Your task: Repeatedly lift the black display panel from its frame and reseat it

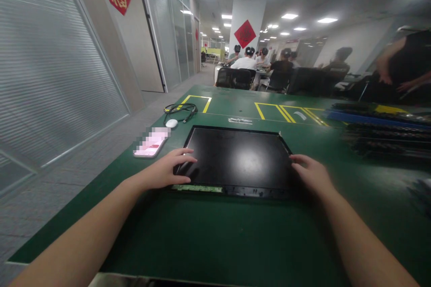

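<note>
A black flat screen panel (237,157) lies face up on the green table (215,237), with a thin green circuit strip (197,188) along its near edge. My left hand (168,169) rests on the panel's near left corner, fingers curled over the edge and gripping it. My right hand (310,172) holds the panel's right edge near the front corner, fingers bent around it.
A phone (151,143) lies left of the panel, with a white puck and a black cable (178,110) behind it. Stacks of dark trays (384,134) fill the right side. Yellow marked boxes (289,112) line the far table. Several people sit at desks beyond; a person stands at right.
</note>
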The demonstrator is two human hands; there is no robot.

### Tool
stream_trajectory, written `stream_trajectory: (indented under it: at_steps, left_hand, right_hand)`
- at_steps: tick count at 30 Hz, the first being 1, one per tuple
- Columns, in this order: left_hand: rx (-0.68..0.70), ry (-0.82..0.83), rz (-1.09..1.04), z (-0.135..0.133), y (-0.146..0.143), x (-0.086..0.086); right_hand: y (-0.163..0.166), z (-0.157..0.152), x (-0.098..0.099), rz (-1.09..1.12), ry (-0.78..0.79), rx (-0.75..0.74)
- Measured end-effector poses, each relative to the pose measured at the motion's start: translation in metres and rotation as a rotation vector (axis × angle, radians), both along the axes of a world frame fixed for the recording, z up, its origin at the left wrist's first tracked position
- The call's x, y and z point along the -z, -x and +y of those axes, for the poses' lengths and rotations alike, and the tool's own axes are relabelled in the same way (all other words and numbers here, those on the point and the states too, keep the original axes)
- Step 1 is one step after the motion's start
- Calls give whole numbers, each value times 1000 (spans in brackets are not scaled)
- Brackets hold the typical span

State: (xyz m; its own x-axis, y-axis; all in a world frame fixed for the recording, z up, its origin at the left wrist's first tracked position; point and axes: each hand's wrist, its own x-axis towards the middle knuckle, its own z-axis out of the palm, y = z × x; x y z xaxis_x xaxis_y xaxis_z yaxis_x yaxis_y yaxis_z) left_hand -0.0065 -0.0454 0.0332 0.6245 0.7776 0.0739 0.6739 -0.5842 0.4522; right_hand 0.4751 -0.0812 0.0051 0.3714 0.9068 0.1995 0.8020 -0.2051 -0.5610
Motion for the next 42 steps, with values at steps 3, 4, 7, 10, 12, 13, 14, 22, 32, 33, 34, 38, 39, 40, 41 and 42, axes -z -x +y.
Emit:
stream_trajectory:
  at_steps: [3, 4, 7, 10, 12, 13, 14, 22, 32, 33, 34, 38, 39, 40, 41, 42]
  left_hand:
    - [31, -5, 1, 0, 0, 0]
    - [34, -3, -5, 0, 0, 0]
    - [32, 3, -21, 1, -1, 1]
    - [32, -21, -30, 0, -3, 0]
    - [36, -41, -36, 0, -4, 0]
    - [39, -48, -39, 0, -4, 0]
    - [42, -52, -41, 0, -4, 0]
    - [91, -69, -67, 0, -2, 3]
    - [121, -84, -95, 0, -4, 3]
    - [120, -86, -94, 0, -4, 3]
    - [111, -88, -95, 1, -4, 3]
    - [-24, -123, -123, 4, -5, 2]
    - [-78, -140, -129, 6, -4, 2]
    - [-132, -154, -130, 8, -3, 2]
    - [-186, -162, -125, 10, -1, 2]
    - [-238, -163, -112, 12, 1, 3]
  right_hand:
    - [1, 0, 2, -9, 25, -98]
    - [1, 0, 2, -8, 35, -129]
    - [1, -1, 3, -13, 55, -171]
    - [0, -1, 2, -13, 73, -160]
    - [0, -1, 1, -11, 80, -162]
    - [0, -1, 2, -10, 79, -167]
    - [0, 0, 2, -11, 78, -172]
    - [-3, 1, 1, 24, 99, -177]
    - [-2, 1, 0, 43, 68, -181]
    - [-2, 0, 1, 45, 70, -178]
    - [-3, 0, 1, 48, 73, -174]
    - [-7, 1, 3, 47, 28, -133]
    - [-9, 2, 4, 28, -8, -128]
    - [-11, 3, 5, -2, -47, -128]
    - [-13, 5, 6, -41, -79, -130]
    - [-15, 6, 7, -85, -96, -130]
